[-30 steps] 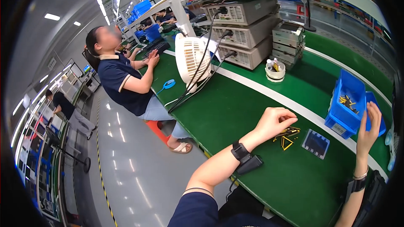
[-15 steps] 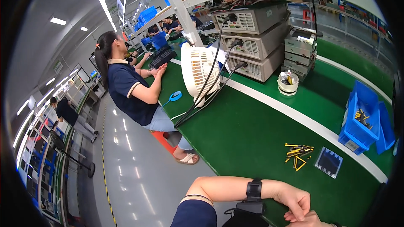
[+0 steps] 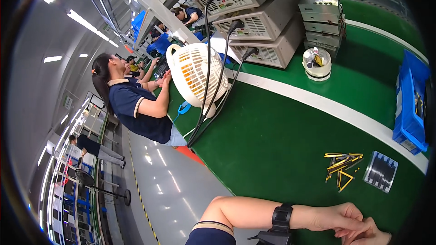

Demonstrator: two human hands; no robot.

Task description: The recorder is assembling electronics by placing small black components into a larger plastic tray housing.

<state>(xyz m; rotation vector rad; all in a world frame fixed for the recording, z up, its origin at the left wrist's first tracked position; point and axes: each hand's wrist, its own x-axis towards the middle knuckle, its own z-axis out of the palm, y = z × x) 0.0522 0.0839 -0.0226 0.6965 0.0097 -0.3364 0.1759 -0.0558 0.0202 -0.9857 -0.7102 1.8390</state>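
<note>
My left hand [image 3: 341, 218] reaches in over the near edge of the green bench, a black device strapped to its wrist. Its fingers are bent and closed against those of my right hand [image 3: 371, 234], which comes in at the lower edge. Whatever the touching fingers hold, if anything, is hidden between them. Just beyond the hands lies a loose pile of yellow-and-black strips [image 3: 340, 165]. Right of the pile rests a clear flat tray with dark strips in it [image 3: 380, 172].
A blue bin [image 3: 405, 124] with small parts stands at the right. Farther back are a white tub [image 3: 317, 70], stacked grey power units [image 3: 259, 27] with black cables, and a white fan [image 3: 197, 75]. A co-worker [image 3: 134, 95] sits at the left along the bench [image 3: 268, 131].
The view has tilted and shifted, so the bench items sit differently in the picture. Both my hands appear farther right and higher, still together. The pile and tray look unmoved on the bench.
</note>
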